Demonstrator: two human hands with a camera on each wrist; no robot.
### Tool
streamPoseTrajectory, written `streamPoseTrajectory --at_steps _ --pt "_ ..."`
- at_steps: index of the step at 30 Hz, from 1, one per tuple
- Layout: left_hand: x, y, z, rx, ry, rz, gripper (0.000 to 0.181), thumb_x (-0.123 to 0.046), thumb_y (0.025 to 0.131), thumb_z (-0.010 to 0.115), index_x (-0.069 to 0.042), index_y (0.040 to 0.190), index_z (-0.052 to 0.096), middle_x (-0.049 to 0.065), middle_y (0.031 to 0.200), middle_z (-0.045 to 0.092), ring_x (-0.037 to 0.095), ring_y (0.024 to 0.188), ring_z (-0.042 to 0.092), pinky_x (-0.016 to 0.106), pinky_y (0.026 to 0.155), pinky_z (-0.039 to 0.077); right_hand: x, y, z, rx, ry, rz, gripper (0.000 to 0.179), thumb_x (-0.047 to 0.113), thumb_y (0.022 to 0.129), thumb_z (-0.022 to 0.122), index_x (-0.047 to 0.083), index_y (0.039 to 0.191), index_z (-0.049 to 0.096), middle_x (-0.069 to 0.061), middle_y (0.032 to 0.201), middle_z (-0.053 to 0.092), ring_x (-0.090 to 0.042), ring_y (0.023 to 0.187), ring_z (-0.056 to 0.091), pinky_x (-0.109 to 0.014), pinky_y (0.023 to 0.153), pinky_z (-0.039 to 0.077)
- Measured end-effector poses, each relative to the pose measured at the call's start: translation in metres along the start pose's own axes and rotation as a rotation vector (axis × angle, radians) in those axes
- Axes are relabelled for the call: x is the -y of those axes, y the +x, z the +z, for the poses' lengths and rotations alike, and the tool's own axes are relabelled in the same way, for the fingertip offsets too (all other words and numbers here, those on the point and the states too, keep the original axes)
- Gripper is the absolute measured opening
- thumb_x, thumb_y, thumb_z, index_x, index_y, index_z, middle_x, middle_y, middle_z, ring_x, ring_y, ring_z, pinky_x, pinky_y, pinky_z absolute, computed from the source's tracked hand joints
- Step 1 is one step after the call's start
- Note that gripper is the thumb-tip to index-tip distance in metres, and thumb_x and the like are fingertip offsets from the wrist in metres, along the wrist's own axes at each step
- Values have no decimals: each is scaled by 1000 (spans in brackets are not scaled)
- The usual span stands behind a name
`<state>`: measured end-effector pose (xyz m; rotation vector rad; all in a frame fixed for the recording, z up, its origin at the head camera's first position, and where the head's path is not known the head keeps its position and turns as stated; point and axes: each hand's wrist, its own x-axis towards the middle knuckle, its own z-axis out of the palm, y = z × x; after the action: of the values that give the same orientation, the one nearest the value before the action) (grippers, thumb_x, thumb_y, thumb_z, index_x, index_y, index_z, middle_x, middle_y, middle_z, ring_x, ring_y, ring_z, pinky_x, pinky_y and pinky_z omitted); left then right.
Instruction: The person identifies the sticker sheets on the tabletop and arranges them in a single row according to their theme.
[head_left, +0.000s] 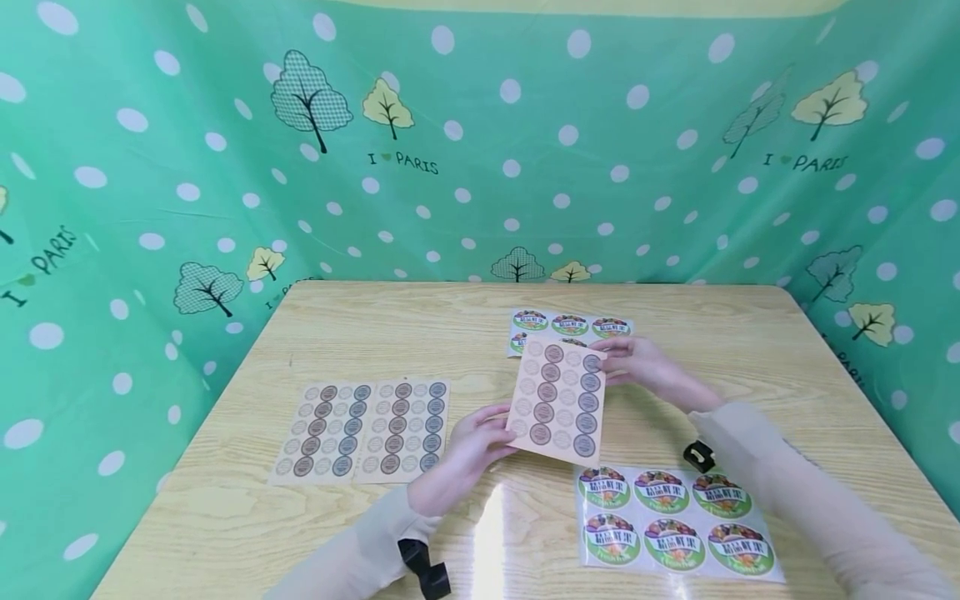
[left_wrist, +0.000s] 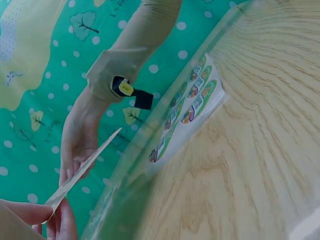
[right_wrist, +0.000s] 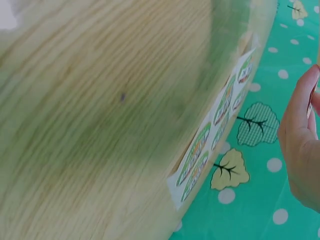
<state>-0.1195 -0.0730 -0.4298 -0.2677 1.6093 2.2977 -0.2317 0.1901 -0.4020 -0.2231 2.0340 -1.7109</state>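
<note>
We saw bright, even light in the head view, falling on the polka-dot curtain (head_left: 525, 125) and leaving only faint, soft shadows on the wooden tabletop (head_left: 420, 333). A white streak of glare washed out the grain toward the front, and a smaller glint showed at the lower edge of the fruit-sticker sheet (head_left: 675, 521). We could not read the tiny print on the raised round-sticker sheet (head_left: 558, 400). The left wrist view gave us hazier tones, a green reflection on the wood and glare at lower right; the right wrist view showed a bowed table edge, soft lettering and a pale top-left glare.
</note>
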Motion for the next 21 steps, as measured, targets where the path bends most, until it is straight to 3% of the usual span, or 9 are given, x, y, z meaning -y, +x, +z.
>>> streamPoseTrajectory --at_steps 12,21 --pt "2 -10 -20 -49 87 10 51 11 74 54 5 124 43 19 107 58 17 79 61 29 75 52 -3 10 23 -5 -15 44 44 -4 80 55 -10 122 43 -6 82 59 -15 74 60 -37 77 51" --pt "2 -21 -30 -82 123 37 51 10 76 53 5 126 41 19 105 59 15 76 61 27 70 53 -6 16 36 67 -18 37 41 -2 84 52 -9 123 42 -21 105 56 -22 86 61 -38 81 50"
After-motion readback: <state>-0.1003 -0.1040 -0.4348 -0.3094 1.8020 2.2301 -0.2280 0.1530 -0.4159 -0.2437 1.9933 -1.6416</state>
